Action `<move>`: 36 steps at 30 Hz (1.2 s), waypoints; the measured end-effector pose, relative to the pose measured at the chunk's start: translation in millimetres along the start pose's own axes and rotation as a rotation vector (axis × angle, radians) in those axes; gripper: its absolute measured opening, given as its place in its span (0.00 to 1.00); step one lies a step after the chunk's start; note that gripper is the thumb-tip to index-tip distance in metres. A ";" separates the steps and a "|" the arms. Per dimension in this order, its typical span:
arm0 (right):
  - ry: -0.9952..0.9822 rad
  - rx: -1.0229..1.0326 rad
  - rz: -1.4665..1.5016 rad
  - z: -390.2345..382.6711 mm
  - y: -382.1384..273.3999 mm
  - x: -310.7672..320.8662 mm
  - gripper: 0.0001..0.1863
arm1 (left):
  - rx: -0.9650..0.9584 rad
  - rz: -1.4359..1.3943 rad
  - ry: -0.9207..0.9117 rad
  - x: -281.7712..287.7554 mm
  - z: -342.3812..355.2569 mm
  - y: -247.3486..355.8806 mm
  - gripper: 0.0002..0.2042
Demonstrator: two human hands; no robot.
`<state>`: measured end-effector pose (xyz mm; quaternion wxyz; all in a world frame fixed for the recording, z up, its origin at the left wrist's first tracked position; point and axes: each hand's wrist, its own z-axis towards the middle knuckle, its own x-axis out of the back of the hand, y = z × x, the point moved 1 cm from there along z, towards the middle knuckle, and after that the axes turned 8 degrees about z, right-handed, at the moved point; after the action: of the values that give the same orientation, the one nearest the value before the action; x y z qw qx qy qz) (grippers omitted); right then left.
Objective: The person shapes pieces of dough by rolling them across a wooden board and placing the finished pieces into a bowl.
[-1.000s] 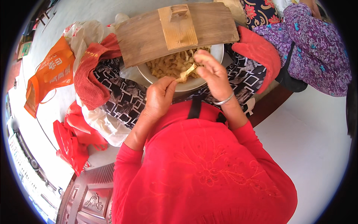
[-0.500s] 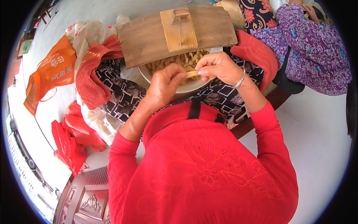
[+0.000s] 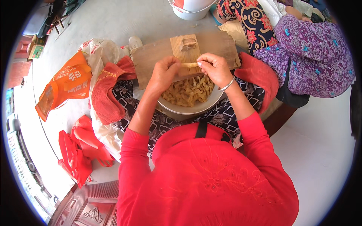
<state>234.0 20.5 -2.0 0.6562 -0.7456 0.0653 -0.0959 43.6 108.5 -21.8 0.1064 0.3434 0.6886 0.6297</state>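
A pale yellow strip [image 3: 190,64] is stretched level between my hands. My left hand [image 3: 166,73] pinches one end, with the fingers curled and the thumb on top. The other end is gripped by the thumb and fingertips of my right hand [image 3: 216,71], which has a silver bangle at the wrist. Behind the strip is a brown wooden board [image 3: 151,54] with a lighter wooden piece [image 3: 184,55] and a small raised block [image 3: 188,43] on it. Nearer me, a pale basin [image 3: 190,111] full of yellowish-brown strips [image 3: 188,92] sits between my knees, partly under the board.
Red towels [image 3: 108,94] drape both knees. To the left are an orange bag [image 3: 69,81] and red bags [image 3: 85,143]. A person in purple flowered clothing [image 3: 313,56] sits close at right. A white bucket [image 3: 191,13] stands beyond the board.
Both hands have risen from over the basin to in front of the board, still holding a strip. The view has shifted, showing more floor and a bucket at the top.
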 end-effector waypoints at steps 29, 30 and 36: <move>-0.317 -0.278 0.860 -104.4 -17.0 -40.4 0.12 | 0.069 -0.443 -0.213 -46.4 -72.5 8.8 0.13; -0.112 -0.292 0.699 -95.3 -30.7 -38.8 0.12 | 0.119 -0.635 -0.292 -45.2 -77.7 5.6 0.12; 0.238 0.397 -0.121 -69.3 -2.7 -42.9 0.11 | 0.151 -0.622 -0.259 -56.5 -84.7 44.2 0.15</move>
<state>176.3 -36.6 6.5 0.7706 -0.5881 0.0775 -0.2332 51.4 5.6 19.2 0.3542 0.2009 0.7858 0.4655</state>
